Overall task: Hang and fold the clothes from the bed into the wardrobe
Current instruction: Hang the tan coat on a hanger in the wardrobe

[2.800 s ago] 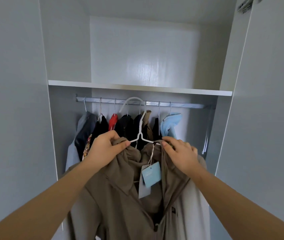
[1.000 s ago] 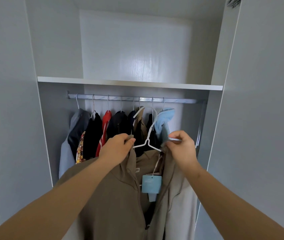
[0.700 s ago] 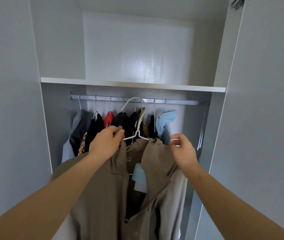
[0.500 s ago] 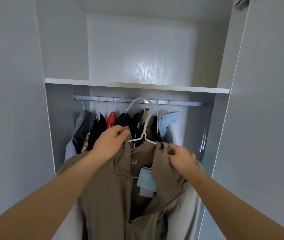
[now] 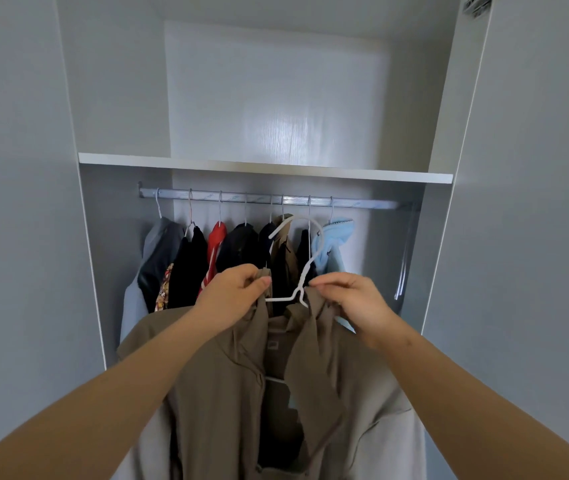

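Note:
A brown jacket (image 5: 227, 386) hangs on a white hanger (image 5: 305, 268) in front of the open wardrobe. My left hand (image 5: 232, 296) grips the jacket's left collar and shoulder. My right hand (image 5: 355, 303) pinches the collar on the right, next to the hanger's neck. The hanger's hook sits below the metal rail (image 5: 362, 203) and does not touch it. The jacket's lower part runs out of view.
Several garments hang on the rail: a grey one (image 5: 158, 251), black ones (image 5: 189, 265), a red one (image 5: 215, 237) and a light blue one (image 5: 333, 244). A white shelf (image 5: 265, 167) lies above the rail. Wardrobe doors (image 5: 532, 237) stand open on both sides.
The jacket and hanger have dropped a little and shifted right. My right hand rose from the right shoulder to the collar by the hanger's neck. The blue tag is now mostly hidden.

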The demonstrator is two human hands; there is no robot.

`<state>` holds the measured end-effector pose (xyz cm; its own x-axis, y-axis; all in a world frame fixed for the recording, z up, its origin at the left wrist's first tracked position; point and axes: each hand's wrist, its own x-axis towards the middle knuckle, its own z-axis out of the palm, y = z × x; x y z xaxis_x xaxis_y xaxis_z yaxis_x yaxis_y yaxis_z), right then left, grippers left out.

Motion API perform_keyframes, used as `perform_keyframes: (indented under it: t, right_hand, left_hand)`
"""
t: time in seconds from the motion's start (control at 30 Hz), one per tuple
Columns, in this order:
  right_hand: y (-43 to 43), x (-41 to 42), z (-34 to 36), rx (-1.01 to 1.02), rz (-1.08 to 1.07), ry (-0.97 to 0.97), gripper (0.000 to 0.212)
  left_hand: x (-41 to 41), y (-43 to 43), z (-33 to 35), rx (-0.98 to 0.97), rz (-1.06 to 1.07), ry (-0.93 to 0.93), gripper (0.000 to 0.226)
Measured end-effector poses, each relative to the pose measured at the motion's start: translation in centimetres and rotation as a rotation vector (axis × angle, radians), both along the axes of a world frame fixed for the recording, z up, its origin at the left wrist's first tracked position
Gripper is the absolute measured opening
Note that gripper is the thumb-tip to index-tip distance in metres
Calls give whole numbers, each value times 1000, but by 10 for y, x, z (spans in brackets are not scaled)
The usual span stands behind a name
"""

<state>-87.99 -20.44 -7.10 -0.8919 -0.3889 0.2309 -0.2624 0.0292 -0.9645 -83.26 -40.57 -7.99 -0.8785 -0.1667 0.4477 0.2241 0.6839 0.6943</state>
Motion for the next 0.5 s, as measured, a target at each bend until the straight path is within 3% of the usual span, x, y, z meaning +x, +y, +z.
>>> perform_keyframes:
  t: [0.1,0.17,0.33,0.4,0.5]
  right_hand:
    - [3,-9,6,-262,-180,-31,19]
    - [2,-15,11,-272,-199,-34,21]
    - [4,-7,-2,452,-116,-104,29]
    - [8,-6,-6,491,-107,-151,45]
    - [9,-5,-5,494,-116,-177,53]
  left_hand:
    - [5,2,-3,-28,-112,-55,25]
    - [7,5,-3,-18,-166,-84,24]
    - [3,6,0,103,-89,-23,24]
    - [0,5,0,126,-36,-11,23]
    - [-5,5,-2,107,69,-25,26]
